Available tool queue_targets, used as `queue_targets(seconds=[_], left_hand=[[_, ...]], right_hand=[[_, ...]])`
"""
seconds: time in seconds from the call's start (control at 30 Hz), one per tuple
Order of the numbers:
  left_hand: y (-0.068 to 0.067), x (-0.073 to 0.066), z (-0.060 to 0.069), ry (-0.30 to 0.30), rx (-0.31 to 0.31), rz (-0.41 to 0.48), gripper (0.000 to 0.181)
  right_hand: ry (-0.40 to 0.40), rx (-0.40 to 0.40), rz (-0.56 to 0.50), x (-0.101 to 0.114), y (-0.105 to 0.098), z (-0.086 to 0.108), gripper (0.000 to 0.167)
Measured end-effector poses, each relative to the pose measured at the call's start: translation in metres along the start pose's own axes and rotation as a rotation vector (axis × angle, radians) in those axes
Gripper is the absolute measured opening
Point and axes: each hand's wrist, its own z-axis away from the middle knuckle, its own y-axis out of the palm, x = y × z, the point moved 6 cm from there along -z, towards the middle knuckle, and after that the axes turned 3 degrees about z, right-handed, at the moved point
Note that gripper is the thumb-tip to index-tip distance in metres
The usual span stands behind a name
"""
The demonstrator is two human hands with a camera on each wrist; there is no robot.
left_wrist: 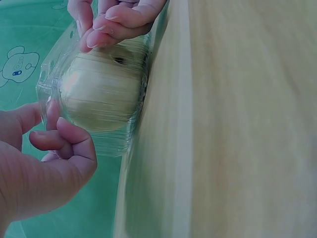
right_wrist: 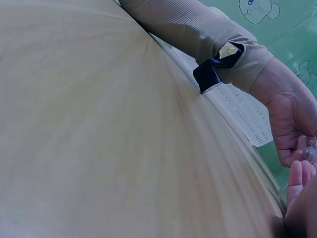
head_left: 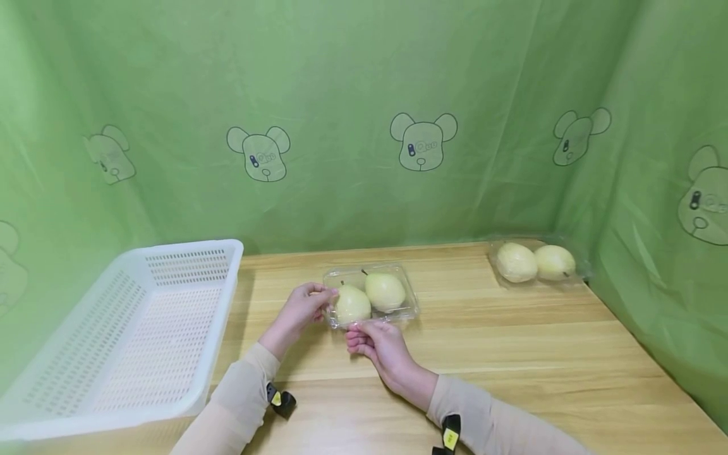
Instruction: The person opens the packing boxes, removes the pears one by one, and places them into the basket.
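A clear plastic clamshell box [head_left: 411, 297] holding two yellow-green pears [head_left: 385, 292] sits on the wooden table. At its left edge my left hand [head_left: 304, 308] pinches the rim between thumb and fingers. My right hand [head_left: 387, 351] pinches the front rim near the left corner. In the left wrist view, the thumb and curled fingers of the left hand [left_wrist: 54, 163] grip the rim of the box [left_wrist: 111, 141], and the right hand [left_wrist: 119, 22] holds it higher up. The right wrist view shows only part of the right hand [right_wrist: 299, 198]; the box is mostly out of frame.
A white perforated plastic basket [head_left: 227, 303] stands at the left of the table [head_left: 512, 354]. Another clear pack with two pears [head_left: 516, 262] lies at the back right. Green curtains [head_left: 352, 208] with bear-head prints hang behind and at both sides.
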Motion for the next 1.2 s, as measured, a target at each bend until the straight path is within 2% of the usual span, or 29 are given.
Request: queue_targets(seconds=[0.2, 0.47, 0.77, 1.2], left_hand=[[0.0007, -0.0011, 0.0015, -0.007, -0.002, 0.001, 0.03], [-0.0004, -0.0021, 0.0027, -0.001, -0.004, -0.039, 0.028], [0.0015, -0.0056, 0.0034, 0.011, 0.022, -0.078, 0.024], [0.0027, -0.0055, 0.0045, 0.016, 0.057, -0.081, 0.02]], right_hand=[[-0.007, -0.001, 0.002, -0.0001, 0.0007, 0.0003, 0.024], [-0.014, -0.004, 0.003, 0.0001, 0.0009, -0.0001, 0.023], [-0.018, -0.006, 0.004, 0.001, 0.0007, 0.0007, 0.023], [-0.007, -0.005, 0.009, -0.0025, 0.0022, 0.0005, 0.026]])
